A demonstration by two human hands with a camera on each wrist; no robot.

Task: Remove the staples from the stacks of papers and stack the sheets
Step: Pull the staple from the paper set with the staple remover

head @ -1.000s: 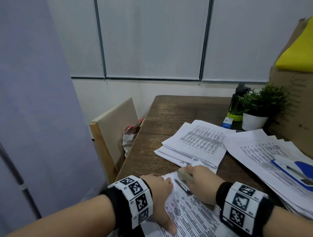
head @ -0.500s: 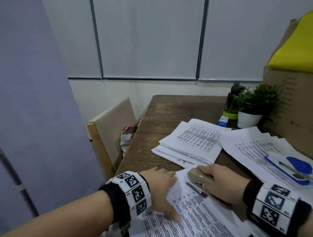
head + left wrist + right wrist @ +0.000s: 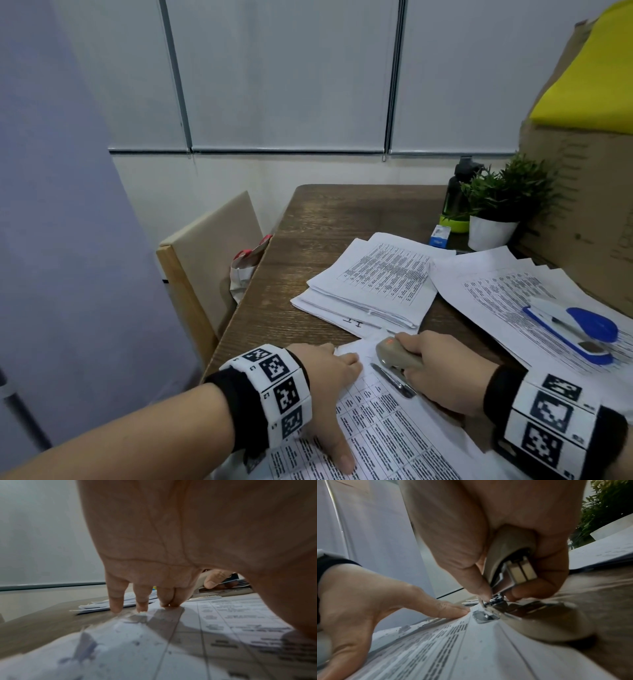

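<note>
A stack of printed sheets (image 3: pixel 394 442) lies at the near table edge. My left hand (image 3: pixel 325 373) presses flat on it, fingers straight, fingertips (image 3: pixel 142 605) near the top left corner. My right hand (image 3: pixel 442 370) grips a beige staple tool (image 3: pixel 394 356) with a metal tongue. In the right wrist view the beige staple tool (image 3: pixel 510 561) has its metal tip (image 3: pixel 493 600) down on the printed sheets (image 3: pixel 453 649), just right of my left hand (image 3: pixel 368 595). I cannot make out a staple.
A second paper stack (image 3: pixel 376 284) lies behind my hands. A wider spread of sheets (image 3: pixel 507 298) at the right carries a blue and white stapler (image 3: pixel 575 329). A potted plant (image 3: pixel 496 212), a dark bottle (image 3: pixel 455 192) and a cardboard box (image 3: pixel 582 205) stand at the back right. A chair (image 3: pixel 205 260) is left of the table.
My right hand shifted the staple tool a little to the right, away from my left fingers, then slightly back. My left hand stayed pressed on the sheets.
</note>
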